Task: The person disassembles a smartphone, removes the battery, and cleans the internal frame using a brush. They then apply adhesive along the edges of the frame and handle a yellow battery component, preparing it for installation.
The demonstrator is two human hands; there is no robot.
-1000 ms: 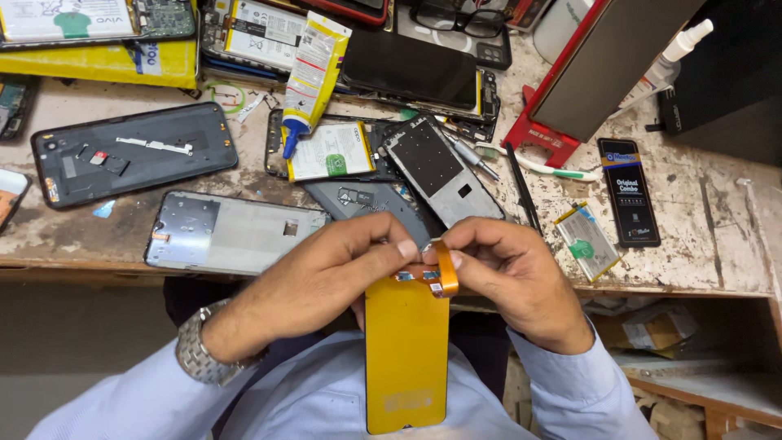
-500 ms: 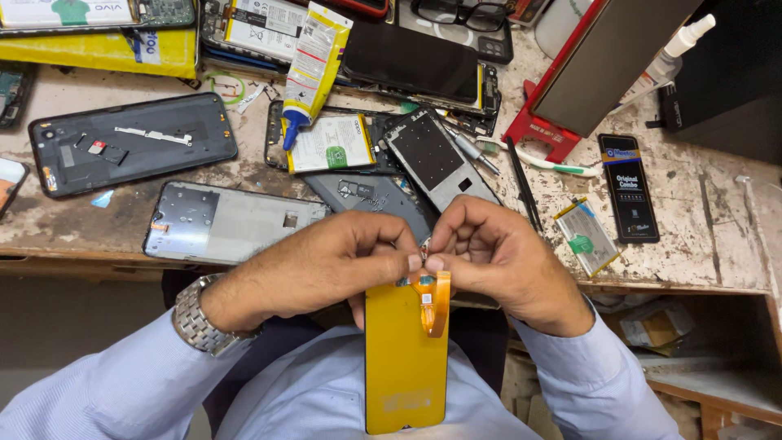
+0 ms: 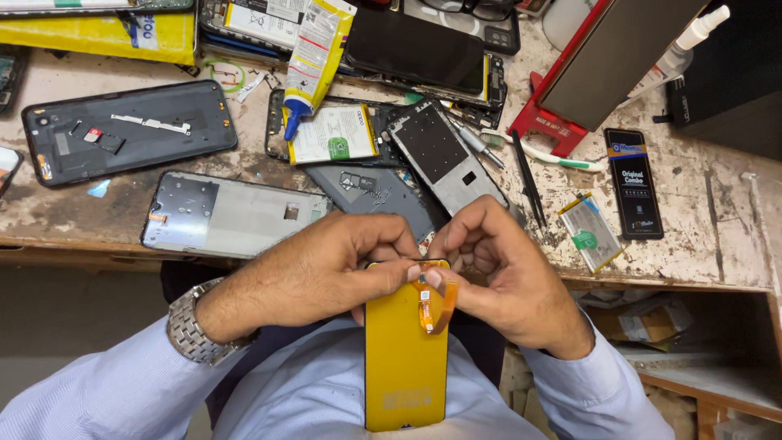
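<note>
I hold a yellow-backed phone screen panel (image 3: 405, 358) upright over my lap, below the bench's front edge. My left hand (image 3: 326, 273) grips its top edge, thumb pressed near the top centre. My right hand (image 3: 501, 273) holds the top right corner, and its fingertips pinch the orange flex ribbon (image 3: 434, 303) that loops off the panel's top. Thumb and fingertips of both hands meet at the ribbon's root.
The worn workbench (image 3: 717, 212) carries a black phone back (image 3: 126, 130), a grey phone frame (image 3: 232, 216), a dark grey cover (image 3: 379, 195), a phone chassis (image 3: 444, 155), a yellow glue tube (image 3: 314, 57), tweezers (image 3: 528, 179), a toothbrush (image 3: 546, 155), a small battery (image 3: 590, 232) and a black packet (image 3: 634, 183).
The panel and both hands have stayed in place. My fingertips have shifted along the orange ribbon, which now hangs in a longer loop below the panel's top edge.
</note>
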